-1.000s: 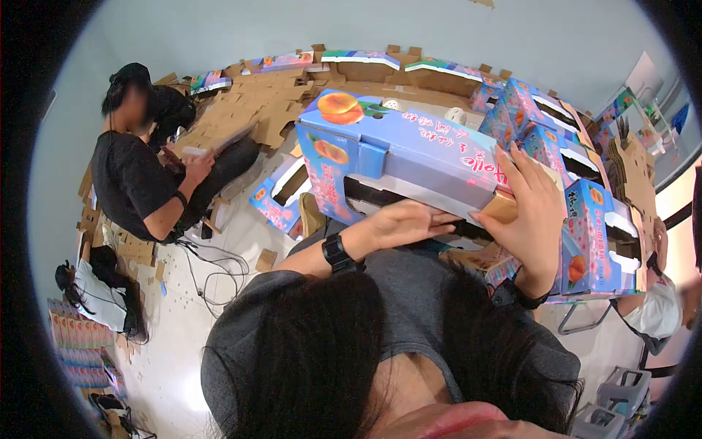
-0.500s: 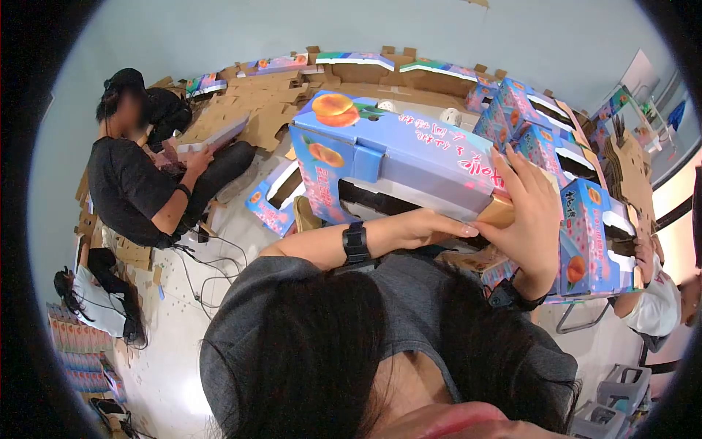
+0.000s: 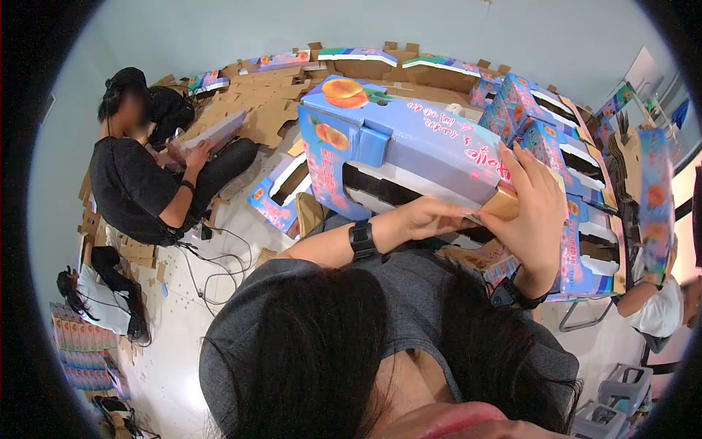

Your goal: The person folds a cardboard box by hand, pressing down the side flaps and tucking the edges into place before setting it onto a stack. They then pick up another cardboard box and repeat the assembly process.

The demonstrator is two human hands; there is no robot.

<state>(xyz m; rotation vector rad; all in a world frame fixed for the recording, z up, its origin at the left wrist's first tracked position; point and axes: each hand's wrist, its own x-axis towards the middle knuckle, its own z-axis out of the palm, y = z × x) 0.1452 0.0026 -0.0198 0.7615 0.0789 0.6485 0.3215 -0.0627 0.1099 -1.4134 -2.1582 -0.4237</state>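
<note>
A blue and pink printed carton (image 3: 431,139) with peach pictures is held tilted in front of my chest, a long cut-out opening on the side facing me. My right hand (image 3: 532,208) grips its right end, fingers spread over the top edge and thumb at the tan cardboard flap (image 3: 503,203). My left hand (image 3: 431,216) meets it at the same lower corner, its fingers gripping the edge near my right thumb. Parts of its fingertips are hidden behind the carton.
Similar cartons (image 3: 537,139) are stacked on the right, with another carton (image 3: 280,192) on the floor at left. A seated person (image 3: 139,161) handles a printed sheet. At far right, a person (image 3: 647,293) holds a printed carton piece (image 3: 657,197). Flat cardboard (image 3: 245,110) lies behind.
The carton in my hands has shifted slightly right, with both hands still at its right end. The person at far right has raised a printed carton piece beside the stack.
</note>
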